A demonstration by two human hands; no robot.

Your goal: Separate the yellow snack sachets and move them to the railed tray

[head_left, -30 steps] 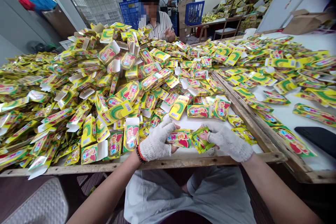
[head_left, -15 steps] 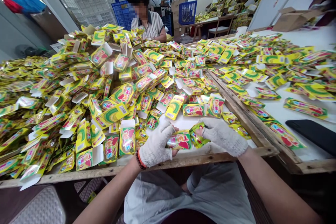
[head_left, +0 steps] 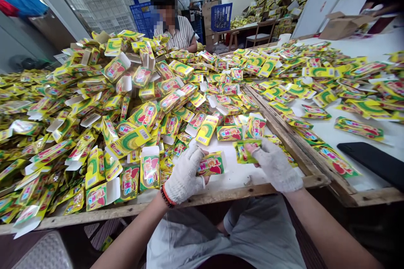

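Observation:
My left hand (head_left: 187,173), in a white knit glove with bare fingertips, is closed around a small candy box (head_left: 212,164) printed in green, yellow and red. My right hand (head_left: 275,163), gloved the same way, pinches a shiny green-yellow candy packet (head_left: 244,151) between thumb and fingers. A gap of white tabletop (head_left: 227,167) separates box and packet. Just beyond my hands lie a yellow box (head_left: 207,130) with a barcode and a fruit-printed box (head_left: 229,133). Left of my left hand, a box with a raised white flap (head_left: 150,172) lies among others.
A high heap of boxes and packets (head_left: 94,105) covers the left and middle. Wooden strips (head_left: 284,134) edge and divide the table. At right lie a black phone (head_left: 368,164) and more boxes. Across the table sits a co-worker (head_left: 179,31); an open carton (head_left: 344,25) stands at far right.
My hands have moved apart: the packet in my right hand, which was at the box's end, is now away from it to the right. The view has shifted slightly.

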